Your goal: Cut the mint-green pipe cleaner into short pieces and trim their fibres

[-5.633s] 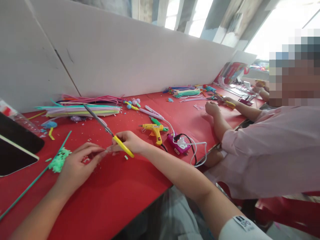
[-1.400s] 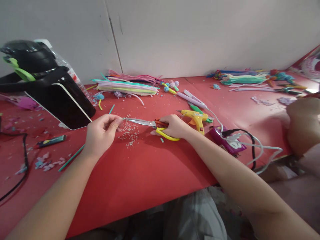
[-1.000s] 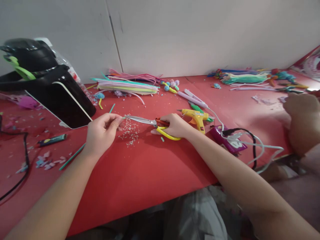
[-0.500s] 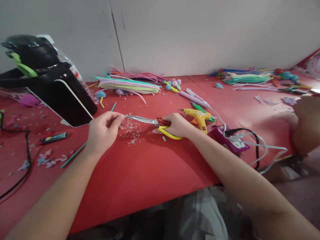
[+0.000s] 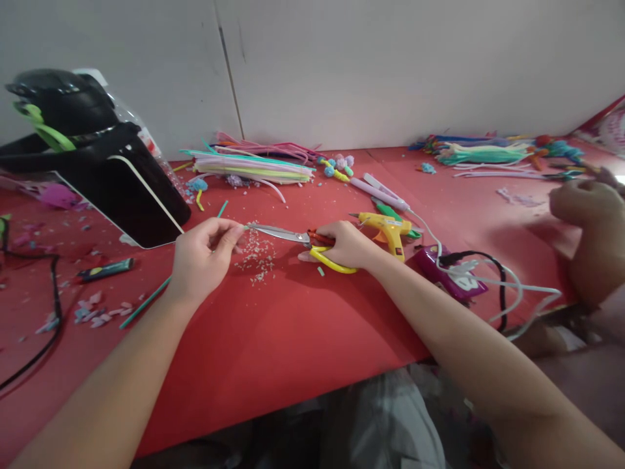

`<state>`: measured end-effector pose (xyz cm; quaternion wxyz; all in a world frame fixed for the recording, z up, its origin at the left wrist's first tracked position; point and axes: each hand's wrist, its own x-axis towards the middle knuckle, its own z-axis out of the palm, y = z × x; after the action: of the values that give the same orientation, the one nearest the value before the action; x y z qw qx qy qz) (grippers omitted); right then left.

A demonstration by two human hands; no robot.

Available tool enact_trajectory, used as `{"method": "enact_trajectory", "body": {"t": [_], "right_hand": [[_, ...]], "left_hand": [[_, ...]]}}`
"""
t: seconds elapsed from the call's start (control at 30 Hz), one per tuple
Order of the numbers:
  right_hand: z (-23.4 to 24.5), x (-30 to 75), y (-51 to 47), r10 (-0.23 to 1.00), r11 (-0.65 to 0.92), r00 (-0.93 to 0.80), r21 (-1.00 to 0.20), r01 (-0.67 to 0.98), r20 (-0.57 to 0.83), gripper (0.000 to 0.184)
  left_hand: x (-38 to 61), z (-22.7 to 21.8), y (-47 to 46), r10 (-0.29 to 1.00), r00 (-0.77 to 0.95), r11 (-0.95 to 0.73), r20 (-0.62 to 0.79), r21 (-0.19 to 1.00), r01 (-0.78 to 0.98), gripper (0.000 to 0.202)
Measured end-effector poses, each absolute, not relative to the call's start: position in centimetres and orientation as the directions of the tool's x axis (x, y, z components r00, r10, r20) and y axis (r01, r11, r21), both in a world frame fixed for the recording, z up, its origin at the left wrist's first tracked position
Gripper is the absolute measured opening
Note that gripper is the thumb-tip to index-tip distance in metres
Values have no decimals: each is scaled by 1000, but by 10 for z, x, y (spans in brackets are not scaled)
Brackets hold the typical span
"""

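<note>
My right hand point(image 5: 344, 244) grips the yellow and orange handles of a pair of scissors point(image 5: 293, 238). The steel blades point left toward my left hand point(image 5: 202, 260). That hand pinches a tiny green piece point(image 5: 243, 227) right at the blade tips, fingers pressed together. Pale snippings point(image 5: 254, 257) lie scattered on the red table point(image 5: 273, 332) beneath the blades. A long green pipe cleaner point(image 5: 146, 303) runs under my left wrist.
A yellow glue gun point(image 5: 385, 228), a purple power strip point(image 5: 446, 277) with cables and a bundle of pipe cleaners point(image 5: 249, 170) lie behind. A black bag point(image 5: 97, 182) stands at the left. Another person's hand point(image 5: 583, 208) works at the right edge.
Compared with several seconds ago the view has swung left and the scissors now lie low, blades toward my left hand. Over the last second both my hands hardly moved; the neighbour's hand lifted.
</note>
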<state>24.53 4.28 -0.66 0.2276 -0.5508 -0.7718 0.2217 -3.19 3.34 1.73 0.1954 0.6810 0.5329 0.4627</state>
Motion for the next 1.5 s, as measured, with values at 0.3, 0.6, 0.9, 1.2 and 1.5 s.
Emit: {"method": "enact_trajectory", "body": {"t": [0.3,0.6,0.9,1.2,1.5], "right_hand": [[-8,246,44,949,299,-295,-597,744,106,59],[-7,244,45,949,308,-292,-569,763,121,60],[-8,247,44,943,318,-309,-597,736,121,57],[-7,244,45,948,307,-299,-574,760,111,59],[-6,245,43,943,318,-311,-595,738,119,58]], "left_hand": [[-32,16,33,897,29,-384,442,744,546,11],[-32,17,32,904,29,-373,428,753,542,12],[-32,19,31,905,18,-362,424,748,557,11],[-32,18,32,903,19,-368,430,748,553,11],[-32,19,32,895,34,-385,445,731,564,11]]}}
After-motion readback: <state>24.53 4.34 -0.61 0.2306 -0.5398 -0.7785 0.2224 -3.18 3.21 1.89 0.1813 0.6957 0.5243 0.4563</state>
